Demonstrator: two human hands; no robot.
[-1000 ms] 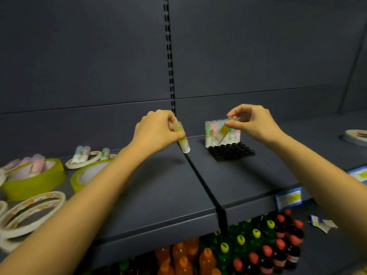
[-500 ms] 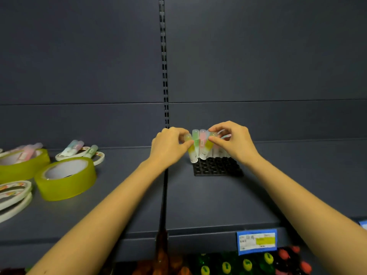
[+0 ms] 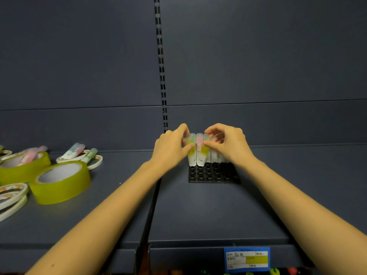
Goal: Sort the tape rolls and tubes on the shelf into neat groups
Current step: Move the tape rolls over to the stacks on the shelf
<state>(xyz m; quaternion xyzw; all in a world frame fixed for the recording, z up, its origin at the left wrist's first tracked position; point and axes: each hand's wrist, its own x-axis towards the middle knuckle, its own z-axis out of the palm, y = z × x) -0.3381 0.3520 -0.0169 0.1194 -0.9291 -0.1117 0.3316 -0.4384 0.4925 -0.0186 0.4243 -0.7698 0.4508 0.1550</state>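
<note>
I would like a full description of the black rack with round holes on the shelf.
The black rack is a low, flat tray, plastic by its look, with a grid of round sockets. It lies flat on the dark shelf, just right of the seam between panels, toward the back. Its front rows of sockets are empty; translucent tubes stand upright along its back row. The left hand and right hand pinch tubes there; neither plainly touches the rack.

Dark grey shelf (image 3: 198, 211) carries a black holed rack (image 3: 213, 174) near centre; yellow-green tape rolls (image 3: 61, 187) and flat white rolls (image 3: 12, 192) at 9 o'clock.
</note>
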